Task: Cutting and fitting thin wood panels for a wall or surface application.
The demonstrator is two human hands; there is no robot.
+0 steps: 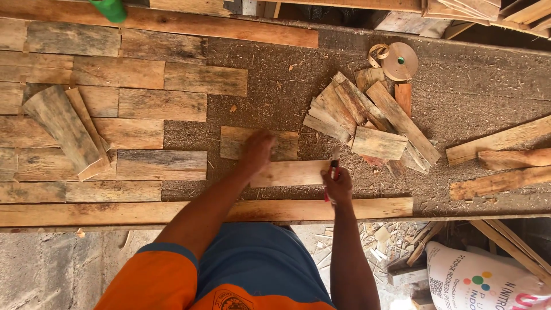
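My left hand [256, 150] presses flat on two short wooden planks, a grey weathered one [287, 142] and a lighter one [295, 173] just below it. My right hand [338, 185] grips a red and black marker pen [333, 168] held upright at the right end of the lighter plank. Both pieces lie on a sawdust-covered board [459, 97]. To the left, weathered planks [143, 103] are laid side by side in rows. A long pale batten [367, 208] runs along the near edge under my forearms.
A loose heap of short wood offcuts [373, 117] lies right of my hands, with a roll of tape [399, 61] behind it. More planks [499, 158] lie at the right. Two offcuts [66, 129] rest on the laid rows. A green object [109, 8] stands at the back. A printed white sack [482, 278] sits below.
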